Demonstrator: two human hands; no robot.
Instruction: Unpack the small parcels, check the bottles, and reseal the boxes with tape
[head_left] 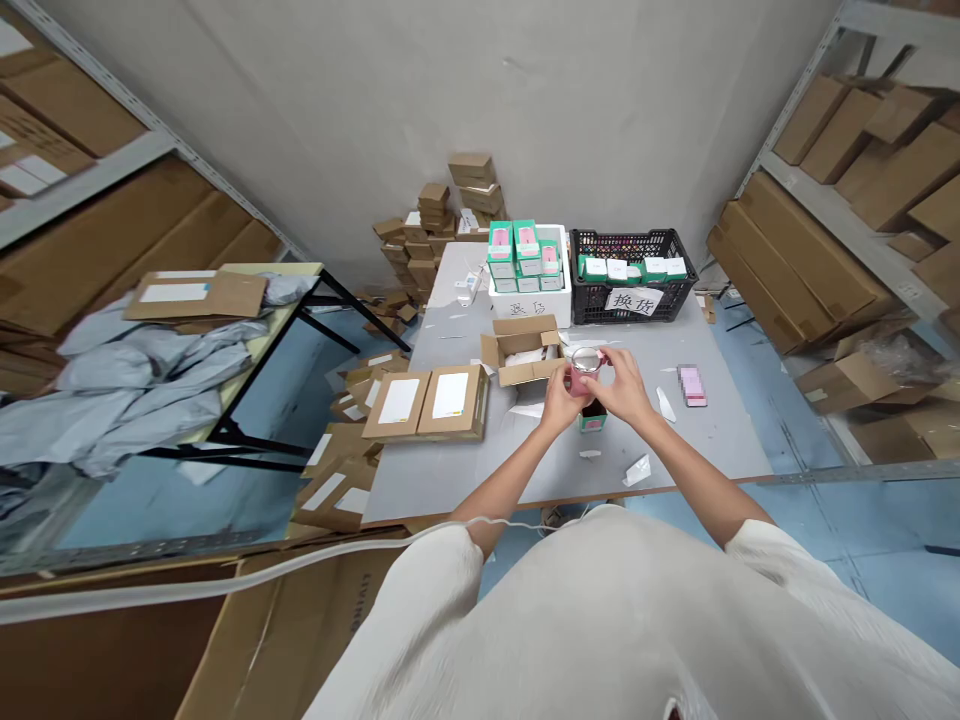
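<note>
Between my two hands is a pink cup-like item with a shiny round rim (586, 359); its exact kind is too small to tell. My left hand (561, 400) grips it low on the left side. My right hand (622, 388) has its fingers wrapped on its right side and rim. Just beneath the hands stands a small green box (592, 423) with a dark open top. Behind my left hand sits an open cardboard carton (525, 374) with white material inside.
Two labelled cardboard boxes (451, 405) lie on the grey table (405, 490). Behind stand a white bin (531, 310) of green boxes and a black crate (667, 300). A phone (691, 385) and paper scraps (637, 470) lie at right. A white cable (337, 549) crosses in front.
</note>
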